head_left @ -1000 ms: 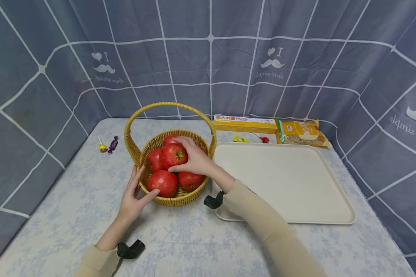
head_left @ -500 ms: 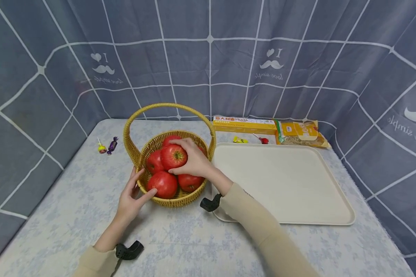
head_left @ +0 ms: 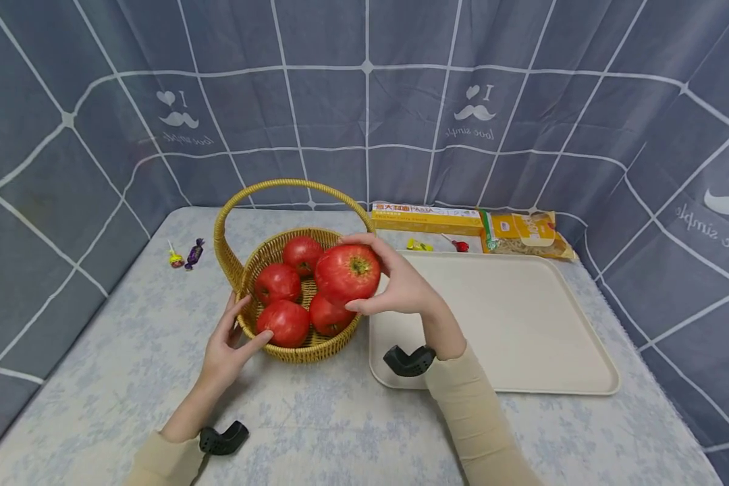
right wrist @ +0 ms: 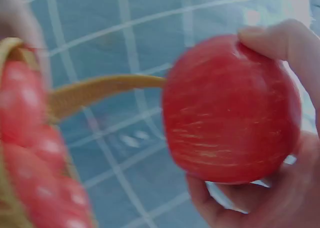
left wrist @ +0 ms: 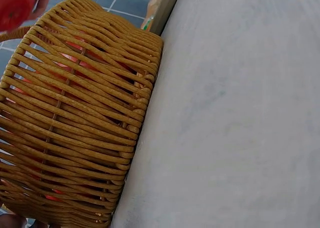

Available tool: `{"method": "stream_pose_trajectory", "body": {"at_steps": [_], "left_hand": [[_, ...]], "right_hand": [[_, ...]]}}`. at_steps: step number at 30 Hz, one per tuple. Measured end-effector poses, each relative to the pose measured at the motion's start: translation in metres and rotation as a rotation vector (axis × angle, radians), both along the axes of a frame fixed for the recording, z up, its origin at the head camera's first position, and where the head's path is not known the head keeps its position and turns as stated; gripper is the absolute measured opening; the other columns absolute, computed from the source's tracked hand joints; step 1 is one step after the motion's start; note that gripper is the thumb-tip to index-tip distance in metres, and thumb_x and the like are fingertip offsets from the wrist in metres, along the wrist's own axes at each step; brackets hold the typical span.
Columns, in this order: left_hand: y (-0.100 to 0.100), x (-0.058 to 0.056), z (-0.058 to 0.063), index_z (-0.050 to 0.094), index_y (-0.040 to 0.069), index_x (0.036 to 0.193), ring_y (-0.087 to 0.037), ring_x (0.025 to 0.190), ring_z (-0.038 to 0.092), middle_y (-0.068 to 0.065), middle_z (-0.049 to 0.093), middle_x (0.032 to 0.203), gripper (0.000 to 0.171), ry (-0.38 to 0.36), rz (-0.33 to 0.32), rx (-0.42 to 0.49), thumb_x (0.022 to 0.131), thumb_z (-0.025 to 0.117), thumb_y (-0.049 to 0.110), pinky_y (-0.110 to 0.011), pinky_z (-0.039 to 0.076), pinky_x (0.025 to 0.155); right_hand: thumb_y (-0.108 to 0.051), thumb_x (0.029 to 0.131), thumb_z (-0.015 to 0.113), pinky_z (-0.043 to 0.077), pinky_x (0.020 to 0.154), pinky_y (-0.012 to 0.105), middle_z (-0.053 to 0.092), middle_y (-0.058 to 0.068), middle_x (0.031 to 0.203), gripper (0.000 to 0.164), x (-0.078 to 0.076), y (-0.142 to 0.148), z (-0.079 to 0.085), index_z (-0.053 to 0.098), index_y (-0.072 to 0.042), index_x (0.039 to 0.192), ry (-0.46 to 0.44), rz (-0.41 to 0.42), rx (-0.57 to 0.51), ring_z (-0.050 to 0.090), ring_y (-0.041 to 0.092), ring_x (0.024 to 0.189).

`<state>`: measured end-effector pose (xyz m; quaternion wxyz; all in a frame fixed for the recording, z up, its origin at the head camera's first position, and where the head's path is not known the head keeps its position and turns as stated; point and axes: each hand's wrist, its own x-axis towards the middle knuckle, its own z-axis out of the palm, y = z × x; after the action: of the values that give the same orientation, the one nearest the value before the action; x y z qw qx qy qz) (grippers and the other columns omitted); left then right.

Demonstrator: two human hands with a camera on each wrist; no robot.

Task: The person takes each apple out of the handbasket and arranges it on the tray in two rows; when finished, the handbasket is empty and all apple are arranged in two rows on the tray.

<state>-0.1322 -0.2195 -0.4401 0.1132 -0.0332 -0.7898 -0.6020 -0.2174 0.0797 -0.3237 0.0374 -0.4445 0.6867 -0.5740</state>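
My right hand (head_left: 403, 280) grips a large red apple (head_left: 346, 277) above the right rim of a woven basket (head_left: 306, 353). Its thumb and fingers are curled round the apple's right side, as the right wrist view also shows. Several red apples (head_left: 283, 322) lie in the basket, whose tall arched handle (head_left: 291, 182) stands upright. At the basket's near-left rim, my left hand (head_left: 225, 351) holds on, thumb over the edge and fingers along the outer side. In the left wrist view the basket's woven wall (left wrist: 75, 118) hides most of the apples.
A cream tray (head_left: 492, 324) lies right of the basket. Behind it are a yellow pasta box (head_left: 428, 219), a yellow bag (head_left: 525, 233), a yellow candy (head_left: 419, 245) and a red lollipop (head_left: 460, 246). A yellow lollipop (head_left: 176, 258) and a purple candy (head_left: 195, 254) lie at the left.
My right hand has lifted the apple off the pile and carried it rightward to the basket's right rim. The left hand has stayed at the basket.
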Motion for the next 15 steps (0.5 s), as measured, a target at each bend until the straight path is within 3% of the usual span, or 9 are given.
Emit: {"method": "stream_pose_trajectory", "body": {"at_steps": [3,6,11,15], "left_hand": [[0.000,-0.001,0.001,0.033,0.004,0.145,-0.030,0.140,0.015,-0.003,0.005,0.157,0.071,0.002,-0.001,-0.006,0.085,0.070,0.006,-0.004,0.030,0.093],[-0.001,-0.001,0.001,0.033,0.004,0.146,-0.030,0.140,0.015,-0.003,0.004,0.157,0.071,0.003,-0.006,-0.006,0.085,0.070,0.007,-0.004,0.030,0.094],[-0.001,0.000,0.001,0.033,0.003,0.145,-0.029,0.141,0.013,-0.004,0.004,0.157,0.072,0.006,-0.010,0.008,0.084,0.070,0.005,-0.005,0.029,0.095],[-0.001,0.000,0.001,0.032,0.001,0.145,-0.029,0.141,0.012,-0.005,0.004,0.157,0.071,0.008,-0.013,0.015,0.084,0.070,0.004,-0.005,0.029,0.095]], "right_hand": [[-0.016,0.071,0.082,0.051,0.087,0.042,0.044,0.010,0.133,0.077,-0.005,0.028,0.006,0.039,0.000,0.133,0.024,0.016,-0.056,0.044,0.027,0.119],[-0.011,0.071,0.081,0.052,0.086,0.039,0.044,0.011,0.133,0.076,-0.012,0.054,0.007,0.038,0.004,0.132,0.000,-0.037,-0.091,0.042,0.029,0.119],[0.007,0.071,0.074,0.052,0.085,0.035,0.040,0.009,0.135,0.077,-0.029,0.077,-0.005,0.036,-0.002,0.137,-0.140,-0.279,-0.079,0.039,0.028,0.122],[-0.001,0.075,0.075,0.049,0.089,0.042,0.037,0.009,0.138,0.076,-0.045,0.076,-0.022,0.037,-0.012,0.140,-0.271,-0.470,-0.003,0.037,0.029,0.124]]}}
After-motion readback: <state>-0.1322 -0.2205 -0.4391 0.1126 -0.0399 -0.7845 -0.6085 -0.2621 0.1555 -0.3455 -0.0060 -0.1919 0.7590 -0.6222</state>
